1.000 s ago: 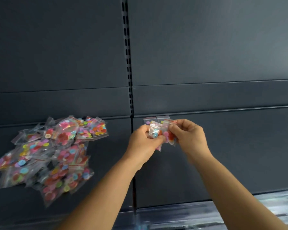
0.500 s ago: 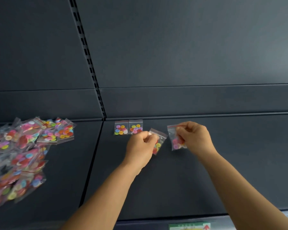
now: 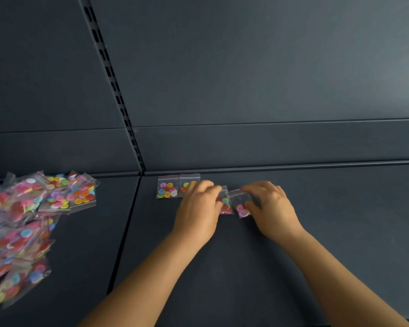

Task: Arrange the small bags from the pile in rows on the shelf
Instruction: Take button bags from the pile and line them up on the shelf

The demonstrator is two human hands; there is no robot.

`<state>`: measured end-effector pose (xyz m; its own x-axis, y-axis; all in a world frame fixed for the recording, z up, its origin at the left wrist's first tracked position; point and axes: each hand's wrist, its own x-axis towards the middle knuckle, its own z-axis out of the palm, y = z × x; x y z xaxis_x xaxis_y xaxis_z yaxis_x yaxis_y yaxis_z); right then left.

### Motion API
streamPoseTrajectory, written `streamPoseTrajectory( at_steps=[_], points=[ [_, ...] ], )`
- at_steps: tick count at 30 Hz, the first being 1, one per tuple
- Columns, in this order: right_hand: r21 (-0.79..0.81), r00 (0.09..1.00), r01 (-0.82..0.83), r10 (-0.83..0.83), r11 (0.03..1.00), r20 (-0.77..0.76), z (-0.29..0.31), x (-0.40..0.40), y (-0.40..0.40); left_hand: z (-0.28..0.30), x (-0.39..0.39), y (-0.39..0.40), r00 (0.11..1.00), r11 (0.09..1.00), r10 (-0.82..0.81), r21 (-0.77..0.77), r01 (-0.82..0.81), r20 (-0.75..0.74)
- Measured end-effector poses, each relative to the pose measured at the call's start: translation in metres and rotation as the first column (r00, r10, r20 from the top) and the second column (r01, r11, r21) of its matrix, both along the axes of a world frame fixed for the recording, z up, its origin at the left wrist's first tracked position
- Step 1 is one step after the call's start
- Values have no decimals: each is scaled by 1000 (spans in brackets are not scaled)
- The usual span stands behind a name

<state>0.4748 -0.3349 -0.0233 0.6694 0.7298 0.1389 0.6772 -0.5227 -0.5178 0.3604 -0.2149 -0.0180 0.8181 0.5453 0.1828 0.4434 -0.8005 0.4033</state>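
while extending the back row, left hand (image 3: 198,210) pinching one small clear button-filled bag (image 3: 225,204), right hand (image 3: 272,208) pinching another (image 3: 241,204), lowering both beside two placed bags (image 3: 167,190).

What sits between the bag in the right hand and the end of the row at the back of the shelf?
Only the left hand and the bag it is setting down next to the two placed bags. The right hand holds its bag just right of that; the shelf behind it looks bare.

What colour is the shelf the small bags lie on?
The shelf is dark grey, seen in the head view.
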Motion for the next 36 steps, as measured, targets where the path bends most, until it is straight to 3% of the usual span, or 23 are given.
streamPoseTrajectory(
  at_steps=[4,14,20,36],
  points=[
    [-33,991,-106,109,994,83,-10,-8,1,-13,-4,-5,989,990,-131,42,133,-65],
    [32,999,50,-50,998,0,-9,3,42,-20,18,20,990,976,-106,180,121,-90],
    [3,991,-63,63,998,115,-12,3,33,-22,18,23,996,979,-63,188,73,-55],
    [-49,970,-86,95,995,222,-15,11,38,-22,25,24,991,974,-69,208,91,-112]
  ],
)
